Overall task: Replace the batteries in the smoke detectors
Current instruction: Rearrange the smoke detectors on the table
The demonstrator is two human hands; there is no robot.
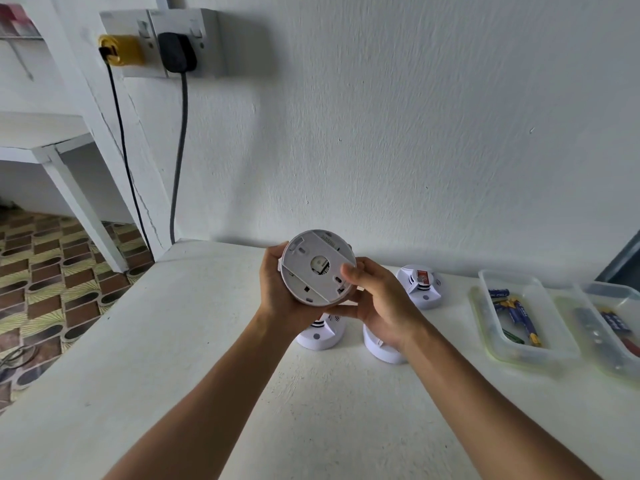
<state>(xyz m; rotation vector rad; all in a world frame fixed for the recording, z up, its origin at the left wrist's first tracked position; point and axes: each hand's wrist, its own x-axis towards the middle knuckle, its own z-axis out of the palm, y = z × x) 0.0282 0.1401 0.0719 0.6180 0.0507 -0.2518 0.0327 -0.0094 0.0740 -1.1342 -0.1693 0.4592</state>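
I hold a round white smoke detector (317, 268) above the table with its flat back plate turned toward me. My left hand (280, 292) grips its left rim from behind. My right hand (374, 299) grips its right rim, thumb on the back plate. Three more white smoke detectors stand on the white table (173, 341): one (323, 332) under my left wrist, one (381, 346) partly hidden by my right wrist, one (420, 287) farther back right. A clear tray (512, 313) holds several blue batteries (519, 315).
A second clear tray (613, 327) with batteries sits at the right edge. The table stands against a white wall. Two plugs (152, 50) sit in wall sockets at upper left, with cables hanging down. The table's left edge drops to a patterned floor (45, 289).
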